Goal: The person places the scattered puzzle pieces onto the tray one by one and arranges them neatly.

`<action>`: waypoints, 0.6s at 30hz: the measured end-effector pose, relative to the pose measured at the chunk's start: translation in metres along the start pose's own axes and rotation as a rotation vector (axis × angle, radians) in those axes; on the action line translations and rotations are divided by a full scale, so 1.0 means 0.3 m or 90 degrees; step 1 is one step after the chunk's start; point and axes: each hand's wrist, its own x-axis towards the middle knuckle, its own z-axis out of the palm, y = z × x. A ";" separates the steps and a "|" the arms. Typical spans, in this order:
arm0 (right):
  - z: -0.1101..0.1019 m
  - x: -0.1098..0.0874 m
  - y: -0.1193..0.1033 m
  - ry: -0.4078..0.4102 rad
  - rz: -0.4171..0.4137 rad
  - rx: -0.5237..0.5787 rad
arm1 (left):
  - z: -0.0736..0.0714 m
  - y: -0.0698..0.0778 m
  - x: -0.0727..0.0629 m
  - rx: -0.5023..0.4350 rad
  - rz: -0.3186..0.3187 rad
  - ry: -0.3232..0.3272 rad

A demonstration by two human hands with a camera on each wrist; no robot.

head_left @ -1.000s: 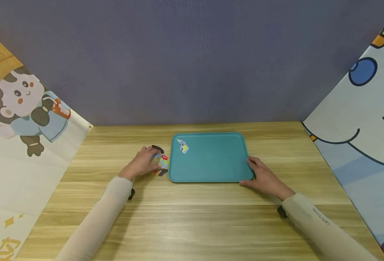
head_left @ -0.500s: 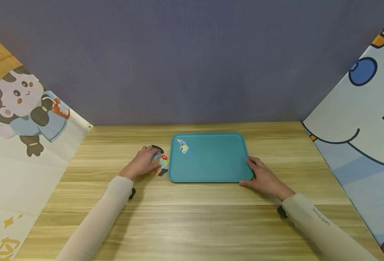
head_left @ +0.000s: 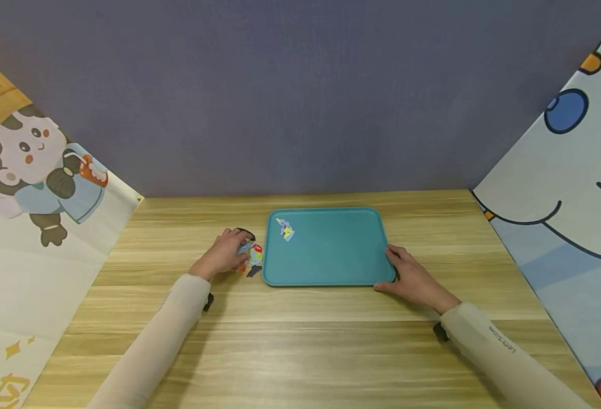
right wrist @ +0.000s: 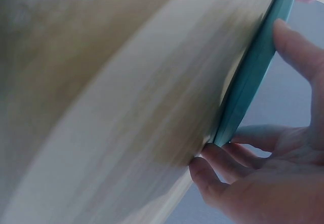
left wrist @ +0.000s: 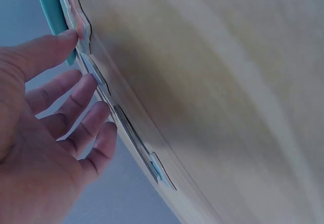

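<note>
The wooden desk [head_left: 300, 346] is carrying a blue-green tray [head_left: 338, 253]. The right hand [head_left: 412, 276] is gripping its near right corner; the left hand [head_left: 221, 254], loosely bent, is touching picture pieces [head_left: 256, 255] beside it. One lone piece [head_left: 286, 229] is lying inside, far left.

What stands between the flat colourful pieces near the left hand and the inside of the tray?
Only the tray's raised left rim; nothing else visible stands between it and the pieces. The left hand is on their other side.
</note>
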 end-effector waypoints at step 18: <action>0.008 0.003 0.003 0.009 -0.001 -0.002 | -0.001 -0.034 -0.006 0.012 -0.011 0.002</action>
